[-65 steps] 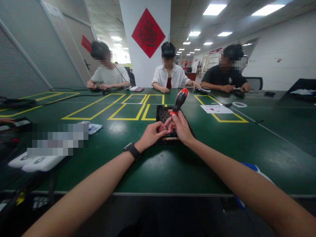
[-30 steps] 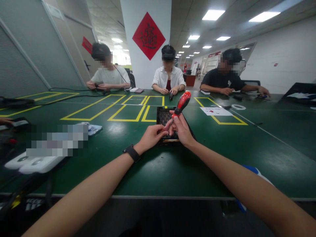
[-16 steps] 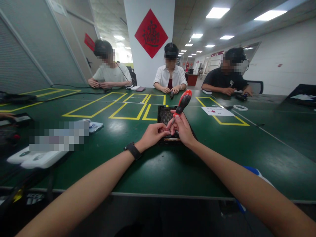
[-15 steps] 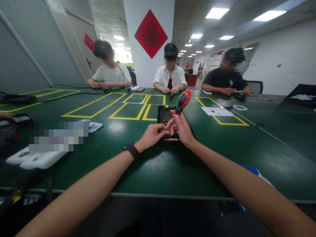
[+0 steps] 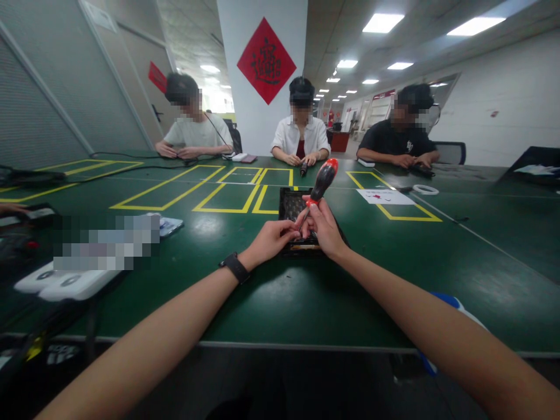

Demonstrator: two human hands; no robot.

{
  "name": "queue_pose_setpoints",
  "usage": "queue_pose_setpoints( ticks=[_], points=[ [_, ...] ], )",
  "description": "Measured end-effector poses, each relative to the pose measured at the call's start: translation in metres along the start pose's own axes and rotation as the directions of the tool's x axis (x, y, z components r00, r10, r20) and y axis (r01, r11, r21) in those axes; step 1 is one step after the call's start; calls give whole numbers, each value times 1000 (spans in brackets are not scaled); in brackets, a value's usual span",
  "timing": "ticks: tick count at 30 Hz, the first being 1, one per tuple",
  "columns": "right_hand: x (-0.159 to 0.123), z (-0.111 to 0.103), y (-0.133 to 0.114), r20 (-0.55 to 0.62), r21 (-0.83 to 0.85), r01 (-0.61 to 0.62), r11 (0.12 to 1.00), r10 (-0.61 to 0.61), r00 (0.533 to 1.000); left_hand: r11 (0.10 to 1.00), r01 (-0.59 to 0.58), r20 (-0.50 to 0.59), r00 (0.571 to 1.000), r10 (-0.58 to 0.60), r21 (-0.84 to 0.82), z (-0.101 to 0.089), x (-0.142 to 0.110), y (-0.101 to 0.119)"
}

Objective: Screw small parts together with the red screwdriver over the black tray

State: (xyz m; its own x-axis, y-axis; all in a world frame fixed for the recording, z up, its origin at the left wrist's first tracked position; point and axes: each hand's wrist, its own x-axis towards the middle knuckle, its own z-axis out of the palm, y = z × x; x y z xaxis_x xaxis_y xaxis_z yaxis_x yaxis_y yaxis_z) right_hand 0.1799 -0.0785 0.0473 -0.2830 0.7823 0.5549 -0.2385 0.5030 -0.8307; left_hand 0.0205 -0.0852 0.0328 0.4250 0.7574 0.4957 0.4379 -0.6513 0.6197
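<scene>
My right hand [image 5: 327, 230] is closed around a screwdriver [image 5: 324, 182] with a red and black handle that points up and away from me. Its shaft slants down to the left, toward the fingertips of my left hand [image 5: 273, 238]. Those fingers are pinched together by the tip, and what they hold, if anything, is too small to make out. Both hands are over a black open case [image 5: 287, 201] on the green table, its inside dark and textured. My fingers cover much of its middle, and the screwdriver tip is hidden among them.
Yellow tape outlines mark the green table [image 5: 245, 291]. White devices [image 5: 70, 283] lie at left. A paper sheet [image 5: 385, 197] and a white ring [image 5: 426, 190] lie to the right. Three people sit across the table, the middle one holding a dark tool [image 5: 303, 170].
The screwdriver handle has turned slightly, showing more black on its side. My hands stay in nearly the same place over the case. The person at far right has brought their hands closer together.
</scene>
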Motion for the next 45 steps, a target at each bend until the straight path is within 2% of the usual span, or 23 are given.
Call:
queue_pose_setpoints(
  ticks=[3, 10, 17, 24, 30, 36, 39, 45],
  points=[
    [0, -1, 0, -6, 2, -3, 1000, 3, 1000, 1000, -14, 10, 1000, 15, -9, -1, 0, 2],
    [0, 1, 0, -15, 3, 10, 1000, -10, 1000, 999, 38, -77, 996, -39, -3, 1, 1, 4],
    [-2, 2, -1, 2, -13, 14, 1000, -14, 1000, 1000, 6, 4, 1000, -6, -7, 0, 0, 0],
    [-2, 2, 0, -2, -34, 30, 999, -30, 1000, 999, 40, -50, 998, -40, 3, 0, 2, 4],
    [-2, 1, 1, -3, -24, 27, 999, -27, 1000, 998, -61, 45, 997, 62, -18, -4, 1, 3],
    [-2, 1, 1, -13, -35, 25, 999, -25, 1000, 1000, 5, -42, 999, -6, -19, -1, 0, 1],
    [-2, 2, 0, -5, -21, 20, 1000, -20, 1000, 998, 28, -18, 999, -29, -48, -1, -1, 1],
    [0, -1, 2, -30, 13, 9, 1000, -8, 1000, 989, 4, 55, 998, 5, -146, -6, 1, -1]
  ],
)
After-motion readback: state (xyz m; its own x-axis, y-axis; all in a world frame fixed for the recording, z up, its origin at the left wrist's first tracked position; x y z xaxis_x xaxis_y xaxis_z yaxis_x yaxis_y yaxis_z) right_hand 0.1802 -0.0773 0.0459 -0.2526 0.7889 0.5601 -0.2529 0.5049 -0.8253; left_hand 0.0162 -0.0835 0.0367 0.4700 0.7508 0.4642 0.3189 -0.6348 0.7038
